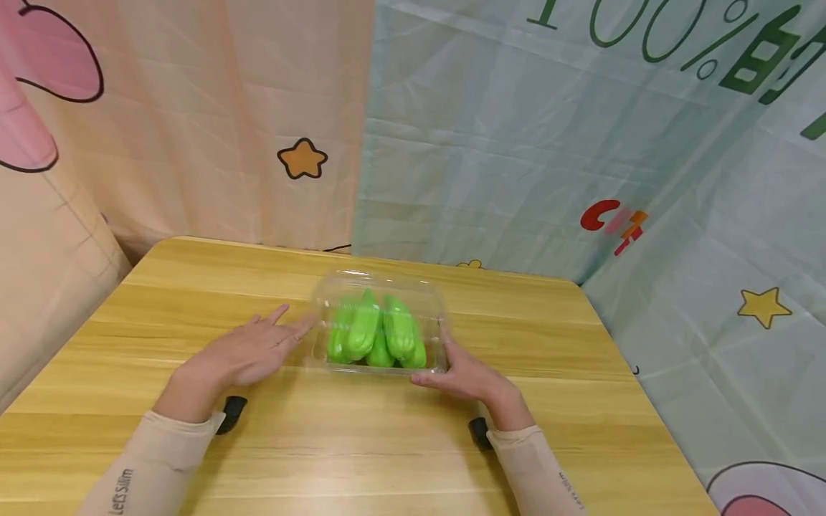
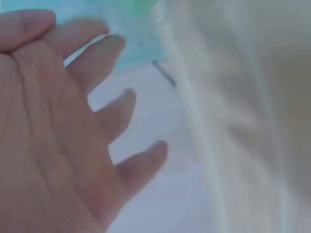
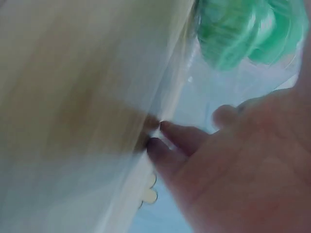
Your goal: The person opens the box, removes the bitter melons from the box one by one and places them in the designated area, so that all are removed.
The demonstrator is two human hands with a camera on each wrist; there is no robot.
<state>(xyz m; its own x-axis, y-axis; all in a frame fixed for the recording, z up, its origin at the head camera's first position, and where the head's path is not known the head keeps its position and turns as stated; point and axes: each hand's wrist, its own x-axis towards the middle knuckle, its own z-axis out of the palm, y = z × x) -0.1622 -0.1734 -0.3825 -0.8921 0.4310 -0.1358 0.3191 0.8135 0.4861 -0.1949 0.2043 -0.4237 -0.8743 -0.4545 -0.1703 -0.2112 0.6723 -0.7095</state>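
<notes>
"Where does the clear box (image 1: 422, 297) sit?"

"Around the middle, close to the far edge of the table (image 1: 361, 459), with a narrow strip of wood beyond. Bulging green pieces (image 1: 363, 330) fill it."

"And the hands?"

"The left hand (image 1: 254, 351) is loose, fingers extended just beside the box's left wall; I can't tell whether they touch. The right hand (image 1: 467, 373) is unclenched too, thumb at the near right corner, fingers by the right wall."

"Room to move?"

"Broad wood toward the left, right and near sides. Past the far edge hangs a printed curtain (image 1: 490, 158)."
</notes>
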